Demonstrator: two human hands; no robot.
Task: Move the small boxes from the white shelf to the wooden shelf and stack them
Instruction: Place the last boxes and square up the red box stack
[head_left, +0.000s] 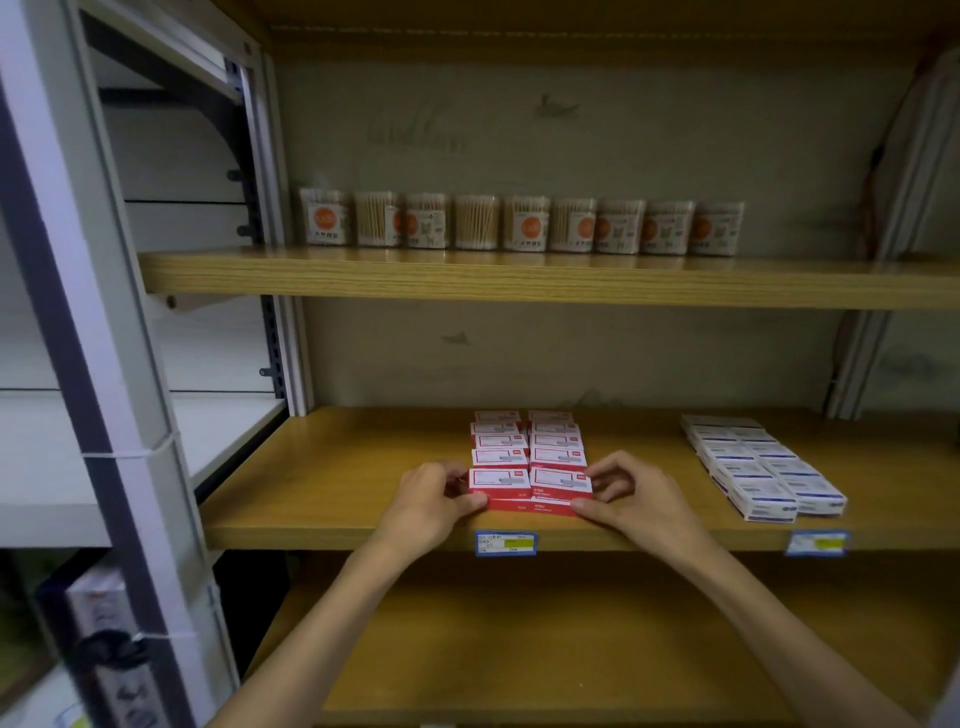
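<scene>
Two rows of small red-and-white cardboard boxes (530, 457) stacked on the middle wooden shelf board (332, 483), near its front edge. Left hand (431, 501) pinching the front-left box, thumb on its front face; right hand (631, 499) curled narrow against the front-right box, seemingly gripping. Blue-and-white boxes (763, 467) well apart, rightward.

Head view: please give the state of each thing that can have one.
Red boxes: stacked in two columns on the wooden shelf.
Left hand: fingers pressing the front stack's left side.
Right hand: fingers pressing its right side.
Blue-and-white boxes: stacked in rows, untouched.
</scene>
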